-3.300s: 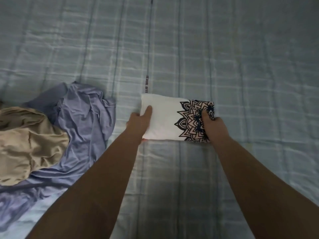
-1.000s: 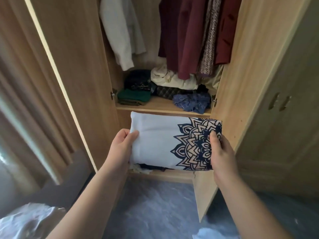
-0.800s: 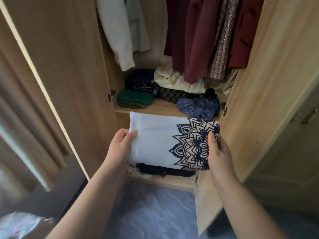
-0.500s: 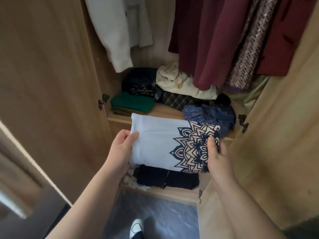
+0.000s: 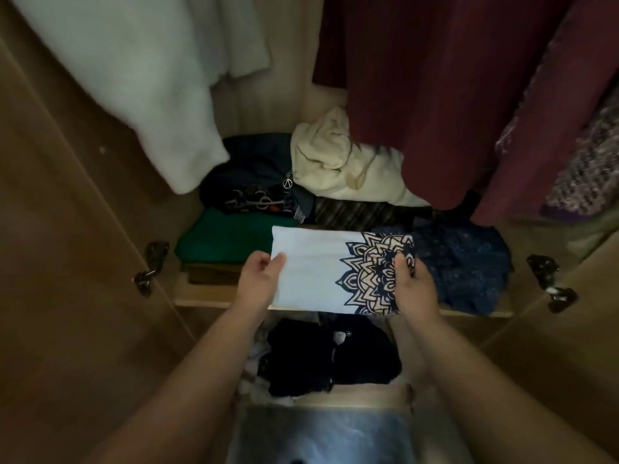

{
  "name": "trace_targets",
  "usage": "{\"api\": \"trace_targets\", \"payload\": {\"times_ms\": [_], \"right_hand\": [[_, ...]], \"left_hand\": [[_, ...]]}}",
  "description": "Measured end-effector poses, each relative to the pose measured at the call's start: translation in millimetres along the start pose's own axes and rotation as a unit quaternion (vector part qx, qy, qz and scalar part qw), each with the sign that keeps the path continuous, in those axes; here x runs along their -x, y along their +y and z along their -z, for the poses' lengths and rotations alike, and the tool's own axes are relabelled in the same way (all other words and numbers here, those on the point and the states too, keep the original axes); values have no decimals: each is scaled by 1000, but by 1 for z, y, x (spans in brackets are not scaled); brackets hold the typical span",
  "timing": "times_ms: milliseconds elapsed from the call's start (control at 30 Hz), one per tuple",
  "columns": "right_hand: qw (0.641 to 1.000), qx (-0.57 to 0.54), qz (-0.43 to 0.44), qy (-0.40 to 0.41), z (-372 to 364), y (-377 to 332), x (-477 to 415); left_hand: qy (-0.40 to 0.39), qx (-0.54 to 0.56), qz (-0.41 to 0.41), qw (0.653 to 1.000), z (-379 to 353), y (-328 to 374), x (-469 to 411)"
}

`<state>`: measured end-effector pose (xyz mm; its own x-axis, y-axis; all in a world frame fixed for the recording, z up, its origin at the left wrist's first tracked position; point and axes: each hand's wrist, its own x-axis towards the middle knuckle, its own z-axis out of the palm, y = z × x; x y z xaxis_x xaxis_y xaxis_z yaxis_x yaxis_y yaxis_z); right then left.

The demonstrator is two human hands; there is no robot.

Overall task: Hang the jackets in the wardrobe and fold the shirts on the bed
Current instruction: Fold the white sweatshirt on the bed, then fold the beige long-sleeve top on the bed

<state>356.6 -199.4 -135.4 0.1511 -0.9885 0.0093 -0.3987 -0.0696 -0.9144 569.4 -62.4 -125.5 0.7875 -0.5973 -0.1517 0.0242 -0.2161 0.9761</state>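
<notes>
A folded white shirt (image 5: pixel 311 269) with a dark blue mandala print on its right end is held level over the front of the wardrobe shelf (image 5: pixel 207 298). My left hand (image 5: pixel 259 279) grips its left edge, thumb on top. My right hand (image 5: pixel 415 286) grips the printed right end, thumb on the pattern. Maroon jackets (image 5: pixel 435 95) and a white garment (image 5: pixel 150 82) hang above inside the open wardrobe.
On the shelf lie a green folded item (image 5: pixel 224 239), dark folded clothes (image 5: pixel 254 182), a cream bundle (image 5: pixel 338 162) and a crumpled blue garment (image 5: pixel 465 262). Black clothes (image 5: pixel 331 356) fill the lower shelf. Open wooden doors (image 5: pixel 67 229) with metal hinges (image 5: pixel 150 266) flank both sides.
I carried the folded shirt from the bed to the wardrobe. Over the last second I moved closer, and the shirt went from in front of the shelf edge to over the shelf.
</notes>
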Motion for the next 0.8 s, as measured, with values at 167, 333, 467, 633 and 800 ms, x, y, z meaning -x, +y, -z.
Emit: {"api": "trace_targets", "payload": {"times_ms": [167, 333, 467, 633, 800], "right_hand": [[996, 86, -12, -24, -21, 20, -56], [964, 263, -37, -12, -40, 41, -77], [928, 305, 187, 102, -34, 24, -78], [842, 397, 362, -49, -43, 23, -69], [819, 495, 268, -109, -60, 54, -60]], "left_hand": [[-16, -151, -31, 988, -24, -12, -57], [-26, -371, -8, 928, -42, -26, -73], [62, -411, -238, 878, -43, -21, -69], [-74, -460, -390, 795, -79, -19, -58], [-136, -549, -320, 761, -93, -65, -64]]}}
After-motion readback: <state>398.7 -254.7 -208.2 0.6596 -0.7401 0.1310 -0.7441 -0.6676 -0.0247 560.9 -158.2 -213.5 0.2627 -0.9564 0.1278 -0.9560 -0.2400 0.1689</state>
